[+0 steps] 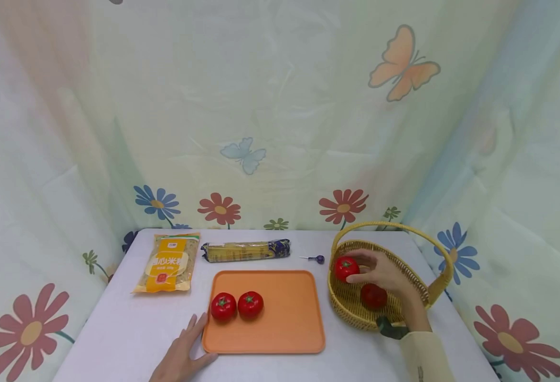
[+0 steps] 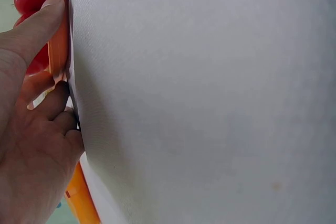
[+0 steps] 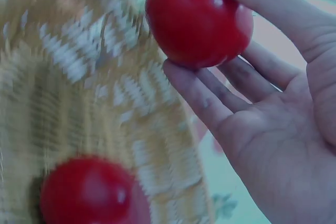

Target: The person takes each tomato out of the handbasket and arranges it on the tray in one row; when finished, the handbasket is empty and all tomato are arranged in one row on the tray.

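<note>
White bench before floral curtain: right hand pinches tomato over basket, right of tray; left hand flat, fingers straight, touching tray's near-left corner.

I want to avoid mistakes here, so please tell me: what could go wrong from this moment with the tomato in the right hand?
1. The right hand pinches the tomato only with thumb and fingers; it might slip back into the basket.
2. Carried low, it could bump the basket handle.
3. Two tomatoes already sit on the tray; another could knock them rolling.
</note>
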Demonstrator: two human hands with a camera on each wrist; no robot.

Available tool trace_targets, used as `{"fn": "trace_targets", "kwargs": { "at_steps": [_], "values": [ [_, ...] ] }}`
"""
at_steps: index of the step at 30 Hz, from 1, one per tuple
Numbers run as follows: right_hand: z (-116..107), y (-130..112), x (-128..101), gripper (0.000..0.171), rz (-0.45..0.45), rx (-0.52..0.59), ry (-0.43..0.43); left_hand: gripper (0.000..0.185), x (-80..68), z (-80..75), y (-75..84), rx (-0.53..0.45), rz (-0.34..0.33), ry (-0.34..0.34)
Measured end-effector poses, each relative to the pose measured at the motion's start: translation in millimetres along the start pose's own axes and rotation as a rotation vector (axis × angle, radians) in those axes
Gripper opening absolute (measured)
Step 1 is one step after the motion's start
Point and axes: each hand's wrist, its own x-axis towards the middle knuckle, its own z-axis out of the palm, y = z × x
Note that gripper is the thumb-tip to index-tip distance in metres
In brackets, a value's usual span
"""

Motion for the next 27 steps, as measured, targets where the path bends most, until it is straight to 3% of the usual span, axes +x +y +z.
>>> {"fn": "trace_targets", "kwargs": {
  "at_steps": [4, 11, 14, 20, 27],
  "values": [
    [22, -25, -7, 0.061, -0.093, -0.014, -0.043, 0.106, -1.0, -0.1, -0.3, 0.007, -0.008, 0.002],
    [72, -56, -8, 0.058, -0.153, -0.004, -0.122, 0.106, -0.1, -0.6, 0.3, -0.005, 0.005, -0.001],
    [98, -50, 1, 0.06, -0.142, 0.044, -0.156, 0.106, 0.2, -0.7, 1.7, -0.011, -0.002, 0.001],
    [148, -17, 20, 0.064, -0.104, 0.083, -0.154, 0.107, 0.5, -0.1, 2.4, -0.024, -0.007, -0.003],
    [177, -1, 28, 0.063, -0.096, 0.175, -0.148, 0.105, -0.3, -0.9, 2.5, -0.008, 0.007, 0.005]
  ]
}}
